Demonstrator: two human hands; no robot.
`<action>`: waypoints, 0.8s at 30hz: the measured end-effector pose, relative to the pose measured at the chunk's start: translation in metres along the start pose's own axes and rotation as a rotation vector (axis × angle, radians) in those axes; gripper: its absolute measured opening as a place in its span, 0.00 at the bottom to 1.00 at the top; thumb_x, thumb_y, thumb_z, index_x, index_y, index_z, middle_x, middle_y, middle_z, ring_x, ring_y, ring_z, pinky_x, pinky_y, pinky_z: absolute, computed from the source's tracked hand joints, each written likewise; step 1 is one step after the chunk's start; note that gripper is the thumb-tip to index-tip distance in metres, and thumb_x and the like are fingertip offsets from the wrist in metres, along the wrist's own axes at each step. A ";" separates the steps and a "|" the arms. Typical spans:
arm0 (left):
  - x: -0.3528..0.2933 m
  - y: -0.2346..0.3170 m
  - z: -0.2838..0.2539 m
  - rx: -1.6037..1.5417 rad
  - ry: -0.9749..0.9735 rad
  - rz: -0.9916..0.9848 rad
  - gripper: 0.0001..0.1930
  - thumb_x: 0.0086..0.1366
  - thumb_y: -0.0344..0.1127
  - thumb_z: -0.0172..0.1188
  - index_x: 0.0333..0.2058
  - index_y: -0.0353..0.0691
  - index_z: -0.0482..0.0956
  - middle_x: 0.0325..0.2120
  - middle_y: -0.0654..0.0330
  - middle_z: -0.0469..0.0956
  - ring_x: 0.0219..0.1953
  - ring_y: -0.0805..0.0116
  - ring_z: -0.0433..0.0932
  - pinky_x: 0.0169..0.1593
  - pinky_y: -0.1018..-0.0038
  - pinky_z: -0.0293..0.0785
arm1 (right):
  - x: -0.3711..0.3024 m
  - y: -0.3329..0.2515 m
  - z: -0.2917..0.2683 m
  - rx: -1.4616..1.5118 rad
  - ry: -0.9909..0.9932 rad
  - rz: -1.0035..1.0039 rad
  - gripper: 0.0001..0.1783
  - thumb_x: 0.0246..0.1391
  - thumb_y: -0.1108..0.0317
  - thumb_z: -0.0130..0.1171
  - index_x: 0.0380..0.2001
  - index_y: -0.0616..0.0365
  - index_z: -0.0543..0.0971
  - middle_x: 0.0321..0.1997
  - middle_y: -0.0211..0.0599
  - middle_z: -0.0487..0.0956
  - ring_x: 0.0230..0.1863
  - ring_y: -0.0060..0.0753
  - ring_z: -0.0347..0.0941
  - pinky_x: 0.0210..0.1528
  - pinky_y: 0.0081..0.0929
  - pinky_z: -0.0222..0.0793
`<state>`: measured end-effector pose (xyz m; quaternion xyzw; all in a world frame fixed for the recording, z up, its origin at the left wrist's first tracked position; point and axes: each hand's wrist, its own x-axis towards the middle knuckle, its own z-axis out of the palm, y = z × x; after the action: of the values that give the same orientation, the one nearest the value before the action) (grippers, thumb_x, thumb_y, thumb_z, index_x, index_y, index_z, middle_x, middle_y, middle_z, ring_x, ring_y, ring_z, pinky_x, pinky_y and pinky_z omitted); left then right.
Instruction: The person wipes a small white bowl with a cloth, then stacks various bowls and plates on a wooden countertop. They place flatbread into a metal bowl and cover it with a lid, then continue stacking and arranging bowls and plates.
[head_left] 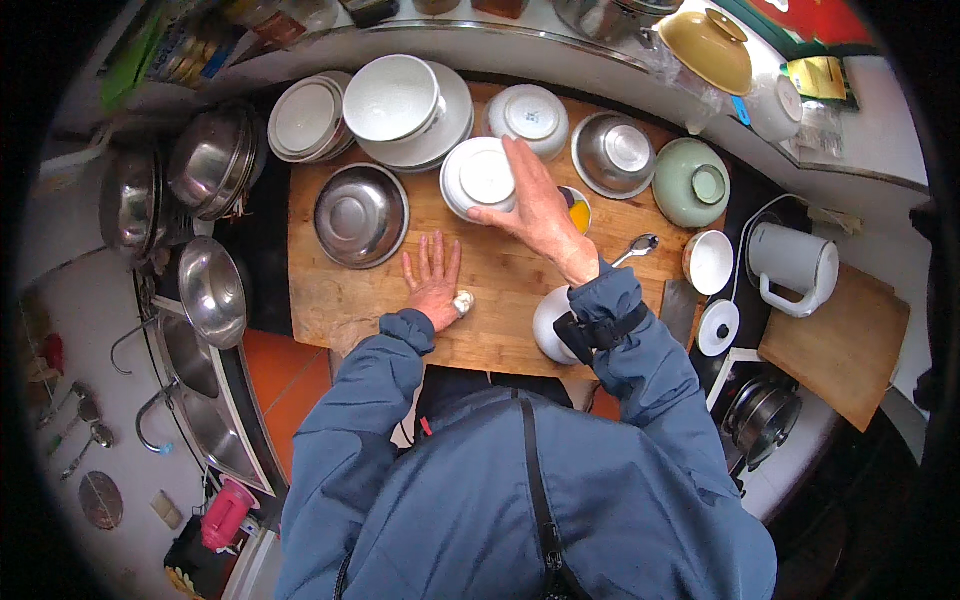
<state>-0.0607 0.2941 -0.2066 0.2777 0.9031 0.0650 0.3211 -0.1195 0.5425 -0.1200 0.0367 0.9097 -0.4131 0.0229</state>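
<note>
My right hand (545, 215) grips an upturned white bowl (487, 175), thumb and fingers on its near and right sides. Flat on the wooden board (380, 300) lies my left hand (433, 290), fingers spread. Beside its thumb is a small whitish lump (463, 304), too small to name. A steel bowl (361, 216) sits beyond my left hand. Behind the held bowl is another upturned white bowl (535, 118). Partly hidden by my right hand is a small round container with something yellow (579, 214). My right sleeve partly covers a white vessel (550, 325).
Stacked white plates (303, 118) and a large white bowl (391, 98) line the back. An upturned steel bowl (613, 155), green bowl (691, 183), spoon (637, 248), small white bowl (708, 262) and kettle (793, 268) stand right. A sink (215, 410) is at left.
</note>
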 end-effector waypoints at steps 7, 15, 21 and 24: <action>-0.001 -0.006 0.003 -0.057 0.062 0.055 0.53 0.63 0.58 0.57 0.77 0.42 0.39 0.77 0.41 0.27 0.78 0.38 0.22 0.71 0.33 0.16 | 0.002 0.008 0.007 0.042 0.078 -0.031 0.55 0.47 0.50 0.78 0.71 0.64 0.62 0.73 0.58 0.64 0.74 0.56 0.59 0.76 0.44 0.56; -0.002 -0.011 0.009 -0.108 0.060 0.090 0.52 0.64 0.57 0.57 0.77 0.43 0.39 0.77 0.41 0.26 0.78 0.38 0.21 0.70 0.33 0.16 | -0.046 -0.016 -0.042 0.216 0.091 0.011 0.57 0.42 0.56 0.81 0.71 0.63 0.62 0.73 0.53 0.65 0.74 0.49 0.62 0.75 0.41 0.57; -0.013 -0.031 -0.001 -0.475 0.217 0.258 0.43 0.69 0.49 0.53 0.77 0.44 0.46 0.78 0.45 0.37 0.80 0.48 0.32 0.75 0.43 0.21 | -0.100 -0.034 -0.032 0.251 -0.187 0.056 0.58 0.41 0.55 0.81 0.72 0.63 0.61 0.74 0.53 0.63 0.77 0.49 0.57 0.77 0.42 0.53; -0.025 -0.028 -0.019 -1.801 0.003 0.173 0.44 0.71 0.55 0.53 0.77 0.43 0.45 0.77 0.54 0.49 0.78 0.58 0.47 0.78 0.62 0.41 | -0.114 -0.046 -0.012 0.368 -0.280 0.119 0.59 0.43 0.53 0.80 0.73 0.62 0.59 0.75 0.55 0.62 0.77 0.51 0.56 0.77 0.42 0.53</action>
<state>-0.0690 0.2580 -0.1865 -0.0119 0.4868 0.7713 0.4098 -0.0100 0.5160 -0.0692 0.0364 0.8033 -0.5708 0.1661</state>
